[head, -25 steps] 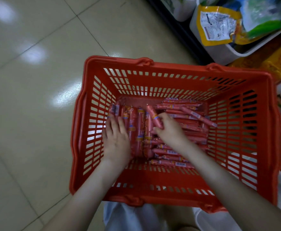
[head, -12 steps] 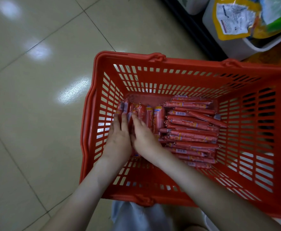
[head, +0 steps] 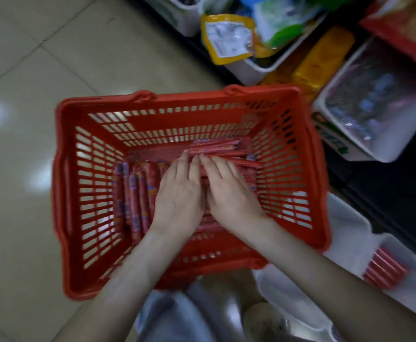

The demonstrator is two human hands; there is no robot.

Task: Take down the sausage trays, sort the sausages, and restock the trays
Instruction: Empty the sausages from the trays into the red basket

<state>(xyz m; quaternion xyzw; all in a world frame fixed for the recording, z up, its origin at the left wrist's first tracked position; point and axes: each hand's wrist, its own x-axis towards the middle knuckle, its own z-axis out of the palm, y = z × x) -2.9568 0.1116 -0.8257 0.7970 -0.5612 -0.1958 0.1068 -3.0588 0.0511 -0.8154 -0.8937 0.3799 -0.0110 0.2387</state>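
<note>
A red slotted shopping basket (head: 71, 193) stands on the tiled floor. On its bottom lie several red wrapped sausages: a row lined up lengthwise at the left (head: 135, 198) and a crosswise pile at the right (head: 216, 148). My left hand (head: 179, 196) and my right hand (head: 229, 191) lie side by side, palms down, fingers together, flat on the crosswise pile, hiding most of it. Neither hand visibly grips a sausage. A white tray (head: 350, 243) at the lower right holds a small bundle of red sausages (head: 384, 270).
Store shelving runs along the right with white bins: one with a yellow pouch (head: 229, 38), one with clear-wrapped goods (head: 374, 99), and yellow packs (head: 323, 55) between. Beige tiled floor (head: 16, 144) lies left of the basket. My knees sit below it.
Both hands slid from the lengthwise row at the left over to the crosswise pile on the right. The right hand put down the sausage it held a second ago. The view shifted, showing the tray.
</note>
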